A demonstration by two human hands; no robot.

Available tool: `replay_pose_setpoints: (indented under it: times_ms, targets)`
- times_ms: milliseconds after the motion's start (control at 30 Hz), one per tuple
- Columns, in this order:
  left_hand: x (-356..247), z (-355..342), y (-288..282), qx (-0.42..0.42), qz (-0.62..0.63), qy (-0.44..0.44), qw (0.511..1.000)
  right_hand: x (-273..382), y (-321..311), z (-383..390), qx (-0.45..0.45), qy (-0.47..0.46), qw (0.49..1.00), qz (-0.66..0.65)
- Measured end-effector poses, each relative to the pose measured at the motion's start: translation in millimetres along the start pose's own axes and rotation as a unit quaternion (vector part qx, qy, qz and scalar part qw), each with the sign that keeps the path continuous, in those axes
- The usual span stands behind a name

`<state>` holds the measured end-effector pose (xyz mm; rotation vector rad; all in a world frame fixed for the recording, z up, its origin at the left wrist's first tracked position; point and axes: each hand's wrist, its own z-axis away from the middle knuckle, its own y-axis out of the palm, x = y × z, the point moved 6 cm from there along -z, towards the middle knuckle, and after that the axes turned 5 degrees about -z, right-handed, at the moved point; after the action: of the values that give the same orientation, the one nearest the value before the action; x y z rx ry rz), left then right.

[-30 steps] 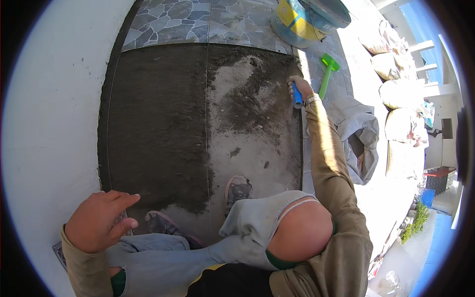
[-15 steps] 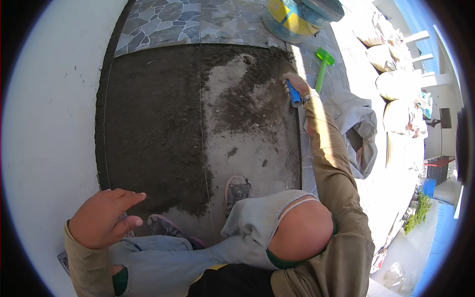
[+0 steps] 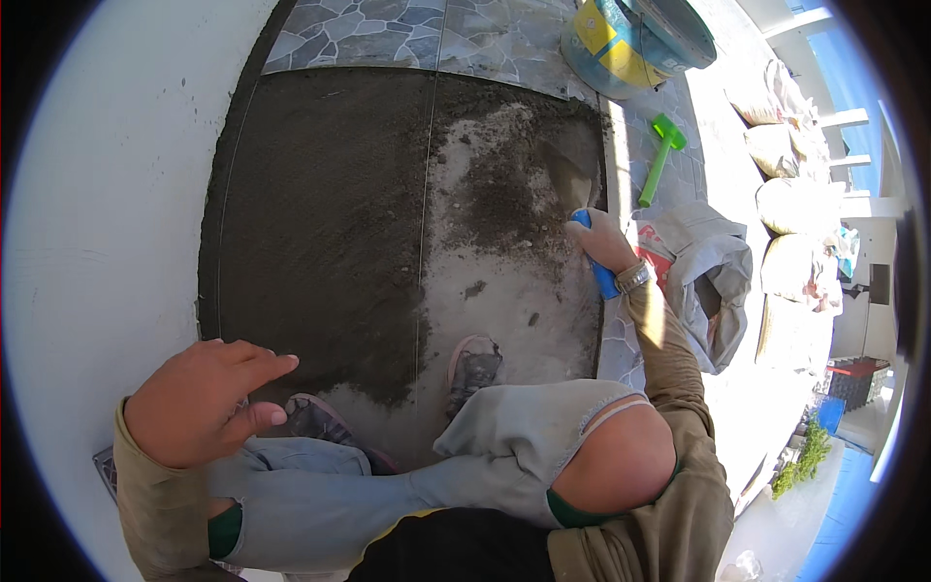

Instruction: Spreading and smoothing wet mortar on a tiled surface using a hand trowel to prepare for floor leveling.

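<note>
My right hand (image 3: pixel 606 242) grips a trowel by its blue handle (image 3: pixel 604 281), with the metal blade (image 3: pixel 567 179) over loose grey mortar at the right of the bed. My left hand (image 3: pixel 204 398) hovers at lower left, empty, fingers apart and curved. Dark, smoothed mortar (image 3: pixel 320 204) covers the left half of the bed; the right half (image 3: pixel 485 291) shows pale ground under patches of crumbly mortar. Thin strings cross the bed lengthwise. My shoes (image 3: pixel 475 369) and bent knees are below.
A white wall (image 3: pixel 107 194) runs along the left. Stone-pattern tiles (image 3: pixel 349 34) lie beyond the bed. A bucket (image 3: pixel 611 48), green mallet (image 3: pixel 659 165) and open sack (image 3: pixel 708 252) sit at the right. Full sacks (image 3: pixel 790 204) line the sunlit side, near a plant (image 3: pixel 805 456).
My right hand and trowel have moved down toward me, bringing the blade into view. The camera view has shifted slightly. My left hand stays open near the lower left.
</note>
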<state>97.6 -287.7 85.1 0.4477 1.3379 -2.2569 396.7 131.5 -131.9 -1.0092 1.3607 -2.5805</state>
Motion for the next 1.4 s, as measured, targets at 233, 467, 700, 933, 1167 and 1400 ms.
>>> replay_pose_setpoints:
  times_ms: [233, 467, 700, 933, 1167, 1400]
  targets:
    - [1, 6, -1, -0.028, -0.001, 0.010, 1.000, 60, 30, -5, 0.009, 0.027, 0.976, -0.215]
    - [0, 1, -12, -0.036, 0.023, -0.005, 0.999, 110, 83, -51, 0.114, 0.047, 0.907, -0.402]
    - [9, 10, -5, -0.019, 0.016, -0.039, 0.999, 88, 123, -24, 0.189, 0.092, 0.904, -0.373]
    - [13, -3, -11, -0.024, 0.027, -0.023, 0.999, 92, 149, -31, 0.155, -0.032, 0.961, -0.228]
    - [15, 1, 1, -0.001, 0.029, -0.023, 0.999, 74, 123, -50, 0.031, 0.064, 0.960, -0.270]
    - [25, 8, -6, -0.010, 0.042, -0.008, 0.999, 81, 113, -15, 0.024, -0.132, 0.990, -0.041]
